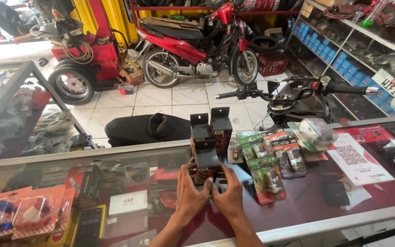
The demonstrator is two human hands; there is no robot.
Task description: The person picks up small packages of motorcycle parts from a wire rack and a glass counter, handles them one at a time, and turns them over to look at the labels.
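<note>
One head-worn view — looking steeply down, close over the glass counter [298, 219].

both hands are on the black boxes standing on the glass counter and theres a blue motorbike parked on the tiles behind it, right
Not quite: the motorbike parked on the tiles is red, not blue, as the head view shows. The rest holds: the left hand and right hand are both on the black boxes standing on the glass counter.
</note>
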